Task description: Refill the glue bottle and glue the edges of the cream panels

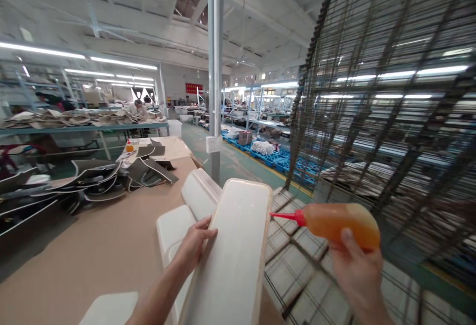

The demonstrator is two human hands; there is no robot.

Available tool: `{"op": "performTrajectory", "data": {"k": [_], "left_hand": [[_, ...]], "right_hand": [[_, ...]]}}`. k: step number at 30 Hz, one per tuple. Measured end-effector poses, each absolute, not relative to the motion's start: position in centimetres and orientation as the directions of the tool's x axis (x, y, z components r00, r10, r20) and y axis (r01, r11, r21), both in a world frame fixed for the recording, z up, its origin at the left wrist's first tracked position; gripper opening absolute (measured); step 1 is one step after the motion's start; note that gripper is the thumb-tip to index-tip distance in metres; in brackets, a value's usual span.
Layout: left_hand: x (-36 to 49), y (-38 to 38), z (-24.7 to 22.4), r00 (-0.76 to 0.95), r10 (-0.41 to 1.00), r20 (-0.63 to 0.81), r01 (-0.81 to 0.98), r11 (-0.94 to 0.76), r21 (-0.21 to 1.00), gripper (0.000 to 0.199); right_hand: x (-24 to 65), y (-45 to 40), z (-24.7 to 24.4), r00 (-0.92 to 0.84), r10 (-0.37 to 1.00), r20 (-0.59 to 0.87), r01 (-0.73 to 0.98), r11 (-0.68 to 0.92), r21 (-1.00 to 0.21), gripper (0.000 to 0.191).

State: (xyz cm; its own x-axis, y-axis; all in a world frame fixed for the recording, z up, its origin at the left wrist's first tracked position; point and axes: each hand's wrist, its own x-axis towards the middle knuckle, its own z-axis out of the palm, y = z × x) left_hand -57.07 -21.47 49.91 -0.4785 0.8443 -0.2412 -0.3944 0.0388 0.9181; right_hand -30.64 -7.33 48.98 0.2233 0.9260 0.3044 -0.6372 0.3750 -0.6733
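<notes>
My left hand (195, 245) grips the left edge of a long white panel (234, 240) with rounded corners, its thumb lying on the face. The panel is held tilted above the table. In my right hand (353, 265) is a glue bottle (334, 223) of amber liquid, lying sideways with its thin red nozzle (286, 215) pointing left. The nozzle tip is at the panel's right edge, where a yellowish band runs along the rim. More white panels (201, 193) lie behind and beneath my left hand, and another white piece (109, 309) sits at the bottom left.
Dark curved sheets (100, 181) are heaped on the left of the brown table (122, 245). A second amber bottle (129, 146) stands farther back. A metal post (214, 67) rises beyond the table. On the right, a raised wire rack (364, 77) stands over a lower rack section (308, 265).
</notes>
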Motion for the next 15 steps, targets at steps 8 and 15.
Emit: {"op": "performTrajectory", "data": {"k": [8,15], "left_hand": [[-52.1,-20.3,52.1,-0.343,0.917,-0.206,-0.358,0.075,0.931,0.062],[-47.6,-19.1,52.1,-0.288,0.936,-0.203,-0.343,0.097,0.934,0.066]], "right_hand": [[-24.2,-6.8,50.2,0.3,0.891,0.341,-0.639,0.453,-0.622,0.049],[-18.4,-8.8,48.6,0.234,0.928,0.289,-0.646,0.37,-0.667,0.048]]}}
